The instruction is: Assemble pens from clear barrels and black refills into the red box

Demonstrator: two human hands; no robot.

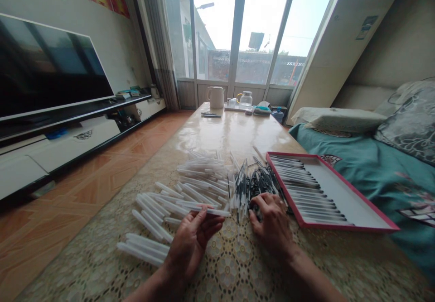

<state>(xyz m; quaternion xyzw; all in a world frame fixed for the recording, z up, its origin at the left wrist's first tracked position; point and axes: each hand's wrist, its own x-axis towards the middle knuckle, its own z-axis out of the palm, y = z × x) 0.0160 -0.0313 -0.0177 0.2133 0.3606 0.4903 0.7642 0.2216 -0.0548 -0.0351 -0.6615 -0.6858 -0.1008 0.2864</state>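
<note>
My left hand (pixel 198 235) pinches a translucent white pen barrel (pixel 217 212) between thumb and fingers, its free end pointing right. Around and beyond that hand lie many loose white pen barrels (pixel 190 191) in a spread heap. My right hand (pixel 271 218) is bent down over the near end of a pile of black pen parts (pixel 260 179), fingers curled; dark pieces show beneath them, but exactly what they grip is hidden. Thin dark refills (pixel 240 186) lie at the pile's left side. To its right, a red-rimmed box (pixel 356 192) holds a row of pens with black ends (pixel 306 189).
The table (pixel 227 266) has a patterned cover. At its far end stand a beige jug (pixel 216 97), a glass pot (pixel 246 98) and a tissue pack (pixel 261 108). A sofa (pixel 343 166) with a teal cover runs along the right; a TV cabinet (pixel 74 141) stands left.
</note>
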